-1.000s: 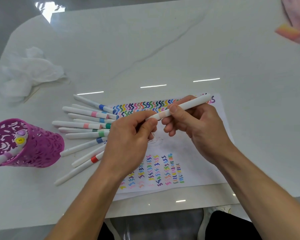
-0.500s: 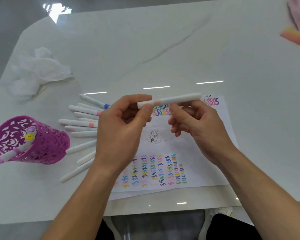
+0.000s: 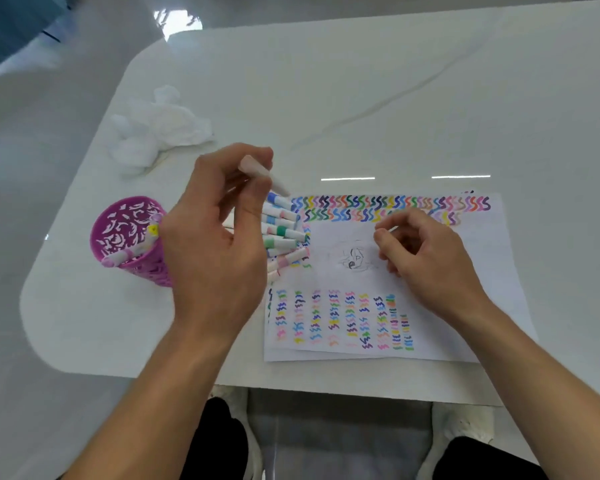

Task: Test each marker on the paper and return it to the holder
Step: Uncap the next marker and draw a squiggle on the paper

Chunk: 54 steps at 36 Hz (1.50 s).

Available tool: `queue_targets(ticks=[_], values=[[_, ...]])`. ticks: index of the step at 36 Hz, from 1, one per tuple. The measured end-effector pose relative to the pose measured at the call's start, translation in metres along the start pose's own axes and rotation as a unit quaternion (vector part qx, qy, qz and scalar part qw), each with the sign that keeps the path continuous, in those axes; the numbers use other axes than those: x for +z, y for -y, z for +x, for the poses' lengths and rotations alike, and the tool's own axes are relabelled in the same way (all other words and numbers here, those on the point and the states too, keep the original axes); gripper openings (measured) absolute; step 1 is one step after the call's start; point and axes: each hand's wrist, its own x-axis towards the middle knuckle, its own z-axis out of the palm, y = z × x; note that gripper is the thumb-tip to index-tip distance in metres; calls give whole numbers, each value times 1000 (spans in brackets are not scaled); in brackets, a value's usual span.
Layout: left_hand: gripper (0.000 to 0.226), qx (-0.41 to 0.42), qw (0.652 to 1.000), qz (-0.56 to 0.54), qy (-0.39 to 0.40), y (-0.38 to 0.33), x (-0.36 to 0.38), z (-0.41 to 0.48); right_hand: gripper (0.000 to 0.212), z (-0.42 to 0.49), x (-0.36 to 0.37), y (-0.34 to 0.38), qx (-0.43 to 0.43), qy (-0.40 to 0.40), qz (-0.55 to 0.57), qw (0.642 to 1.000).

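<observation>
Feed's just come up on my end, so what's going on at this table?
The left hand grips a white marker, raised above the loose markers lying at the left edge of the paper, close to the purple holder, which already has markers in it. The right hand hovers curled over the squiggle-covered paper; whether it holds anything is unclear.

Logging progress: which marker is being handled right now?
The marker gripped in the left hand, held up in the air. The other markers lie bunched beside the paper or sit in the holder.
</observation>
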Motion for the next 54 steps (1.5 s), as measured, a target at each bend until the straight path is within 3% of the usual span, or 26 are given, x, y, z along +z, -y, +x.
queue_targets(ticks=[6,16,26,37,43,47,54], values=[[22,103,984,114,-95,9,-31,3,7,0,1,1,-1,-6,-4,1000],[25,102,966,209,-116,19,-60,4,22,1,1,6,7,-10,-14,1000],[37,-43,962,264,-57,27,-66,3,24,4,4,4,6,-18,-3,1000],[33,-108,928,356,19,31,-66,-1,26,5,3,4,12,-22,12,1000],[36,-101,927,362,24,29,-64,-1,27,6,2,2,15,-19,15,1000],[39,-44,931,361,35,25,-61,0,26,5,2,2,13,-14,16,1000],[28,48,934,326,138,22,-43,-7,26,4,1,2,3,-8,9,1000]])
